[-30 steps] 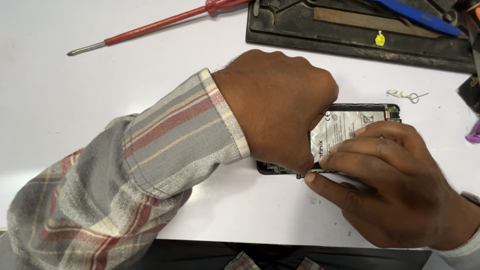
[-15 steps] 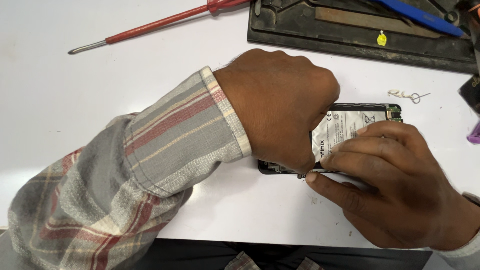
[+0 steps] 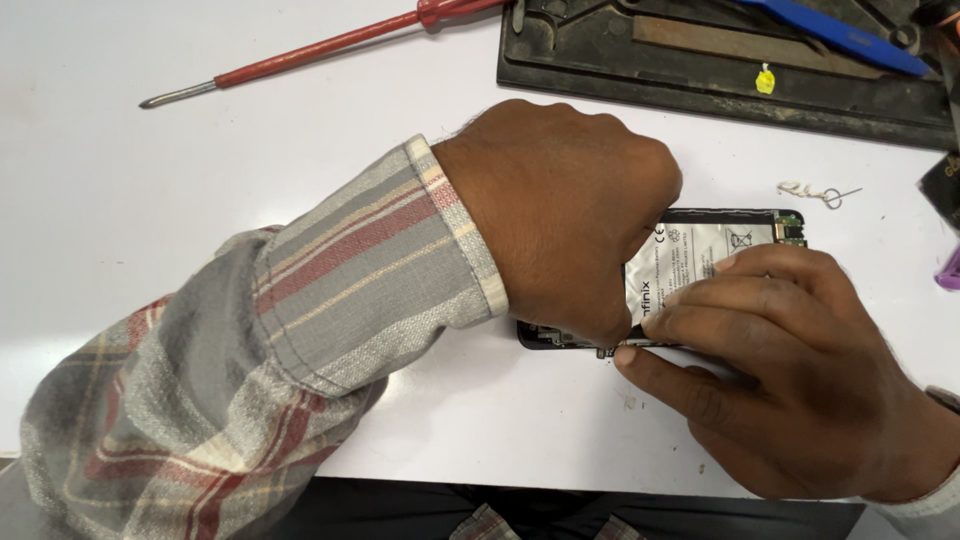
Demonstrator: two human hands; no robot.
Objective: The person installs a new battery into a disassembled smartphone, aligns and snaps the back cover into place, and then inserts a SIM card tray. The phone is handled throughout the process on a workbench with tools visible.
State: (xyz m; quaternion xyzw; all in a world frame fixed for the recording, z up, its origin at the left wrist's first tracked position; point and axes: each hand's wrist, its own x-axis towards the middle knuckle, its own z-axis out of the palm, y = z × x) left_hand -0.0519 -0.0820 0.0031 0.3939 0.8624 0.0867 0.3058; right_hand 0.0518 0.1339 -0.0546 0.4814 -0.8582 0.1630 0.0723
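An opened black phone (image 3: 785, 222) lies on the white table (image 3: 150, 220), its back cover off and a silver battery (image 3: 690, 255) exposed. My left hand (image 3: 565, 210), in a plaid sleeve, is curled over the phone's left half; its fingertips are hidden underneath. My right hand (image 3: 790, 380) comes in from the lower right. Its fingers rest flat on the battery and its thumb presses the phone's near edge. The tips of both hands meet at that near edge, beside a small dark part that I cannot make out.
A red-handled screwdriver (image 3: 330, 45) lies at the back left. A black tool tray (image 3: 600, 60) at the back right holds a blue tool (image 3: 830, 35) and a metal file. A small eject pin (image 3: 822, 192) lies right of the phone, and a purple object (image 3: 948, 272) sits at the right edge.
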